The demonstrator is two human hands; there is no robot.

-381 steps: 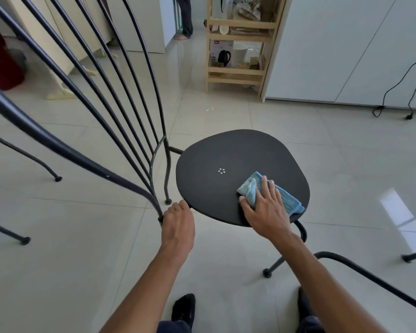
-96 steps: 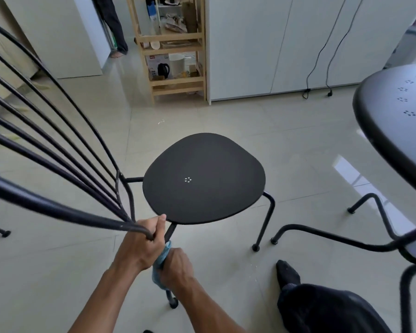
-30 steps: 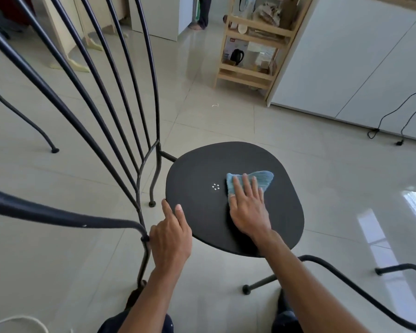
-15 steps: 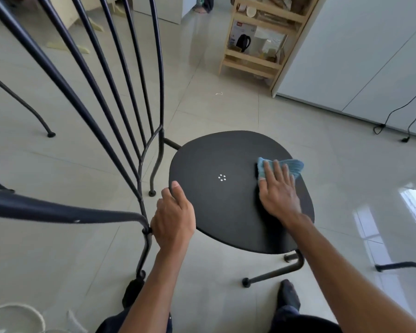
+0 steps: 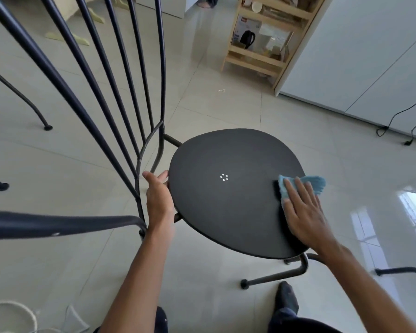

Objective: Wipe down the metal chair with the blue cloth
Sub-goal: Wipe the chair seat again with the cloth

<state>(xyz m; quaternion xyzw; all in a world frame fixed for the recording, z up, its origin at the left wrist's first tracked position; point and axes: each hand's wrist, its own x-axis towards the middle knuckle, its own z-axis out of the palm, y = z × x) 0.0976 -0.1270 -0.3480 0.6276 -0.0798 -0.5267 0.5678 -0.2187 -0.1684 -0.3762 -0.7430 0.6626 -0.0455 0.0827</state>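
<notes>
The black metal chair point(image 5: 216, 207) stands on the tiled floor, its rounded seat in the middle of the view and its thin curved back bars point(image 5: 130, 75) rising at the left. My right hand point(image 5: 303, 212) lies flat with fingers spread on the blue cloth point(image 5: 315, 182), pressing it onto the seat's right edge. Part of the cloth sticks out beyond my fingertips. My left hand point(image 5: 157, 198) grips the seat's left rim beside the back frame.
A wooden shelf unit point(image 5: 262, 37) with a black kettle stands at the back beside white cabinets point(image 5: 360, 51). Cables point(image 5: 394, 123) trail on the floor at the right. Other black chair legs point(image 5: 399, 272) show at right and left. A white rimmed object point(image 5: 12, 316) sits bottom left.
My right hand has slid the cloth from the seat's middle out to its right edge. My left hand has shifted slightly along the left rim. The view has tilted a little.
</notes>
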